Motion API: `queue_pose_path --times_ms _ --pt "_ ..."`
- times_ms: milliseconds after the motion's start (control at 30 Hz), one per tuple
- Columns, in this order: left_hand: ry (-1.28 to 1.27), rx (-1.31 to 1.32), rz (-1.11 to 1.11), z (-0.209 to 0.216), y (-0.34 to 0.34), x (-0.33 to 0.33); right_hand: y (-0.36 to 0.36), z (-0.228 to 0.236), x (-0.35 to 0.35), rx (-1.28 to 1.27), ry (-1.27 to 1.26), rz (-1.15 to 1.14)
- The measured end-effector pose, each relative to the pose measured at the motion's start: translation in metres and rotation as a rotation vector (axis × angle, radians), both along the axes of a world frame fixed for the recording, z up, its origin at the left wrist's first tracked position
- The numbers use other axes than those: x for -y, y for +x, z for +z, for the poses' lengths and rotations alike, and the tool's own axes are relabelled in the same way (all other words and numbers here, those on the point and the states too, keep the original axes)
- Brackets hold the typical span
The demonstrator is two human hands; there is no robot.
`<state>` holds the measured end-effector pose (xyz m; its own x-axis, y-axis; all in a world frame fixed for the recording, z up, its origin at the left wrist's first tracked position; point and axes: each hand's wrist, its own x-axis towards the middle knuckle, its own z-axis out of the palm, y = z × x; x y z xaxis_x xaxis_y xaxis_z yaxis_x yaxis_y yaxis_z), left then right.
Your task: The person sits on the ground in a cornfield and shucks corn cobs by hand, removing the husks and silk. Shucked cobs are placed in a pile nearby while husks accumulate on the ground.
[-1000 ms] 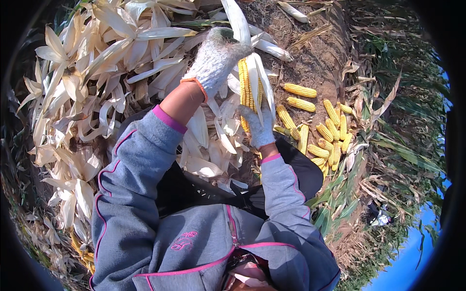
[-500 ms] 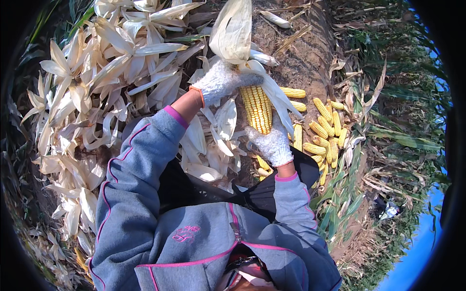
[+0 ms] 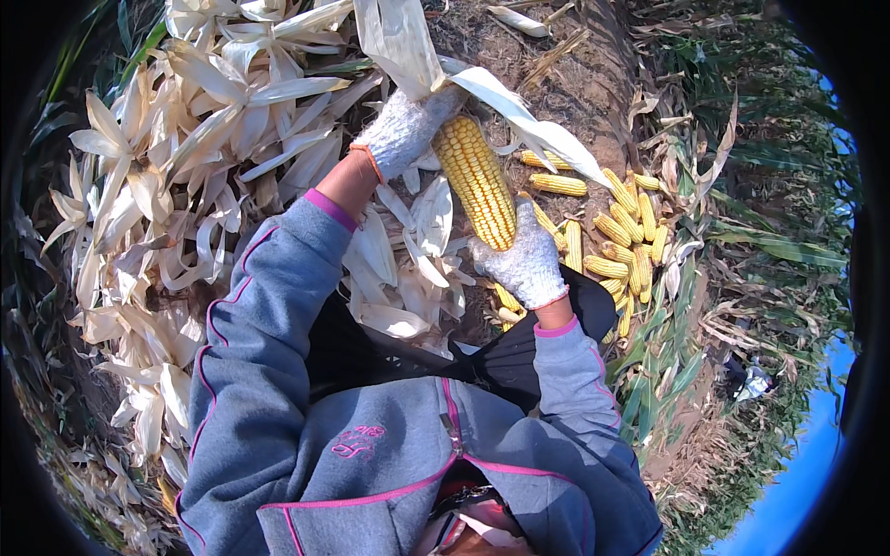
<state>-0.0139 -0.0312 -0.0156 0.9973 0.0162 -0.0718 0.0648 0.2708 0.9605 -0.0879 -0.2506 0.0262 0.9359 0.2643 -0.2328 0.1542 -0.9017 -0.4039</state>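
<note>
A large yellow ear of corn is between my two hands, tilted with its upper end to the left. In a white knit glove with an orange cuff, my left hand is closed around the pale dry husk at the ear's upper end. One long husk leaf hangs out to the right from there. Lower down, my right hand, gloved in white too, grips the ear's lower end. The kernels between the hands are bare. My left fingertips are partly hidden behind the husk and ear.
Peeled ears of corn lie in a pile to the right of my knee. A broad heap of dry husks covers the ground on the left. Bare soil runs ahead. Stalks and green leaves stand along the right.
My left hand has moved slightly left and up with the husk. More of the ear's upper part is uncovered, and the ear leans further left. The loose leaf now sticks out rightward.
</note>
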Motion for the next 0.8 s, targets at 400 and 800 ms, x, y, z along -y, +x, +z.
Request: queue_pose_path --times_ms 400,800 --pt "-0.6 -0.15 0.216 -0.009 0.028 0.001 0.018 -0.041 -0.004 0.024 0.083 -0.009" --pt "-1.381 0.279 -0.326 -0.02 0.048 -0.031 -0.019 -0.079 -0.043 -1.048 1.775 -0.541"
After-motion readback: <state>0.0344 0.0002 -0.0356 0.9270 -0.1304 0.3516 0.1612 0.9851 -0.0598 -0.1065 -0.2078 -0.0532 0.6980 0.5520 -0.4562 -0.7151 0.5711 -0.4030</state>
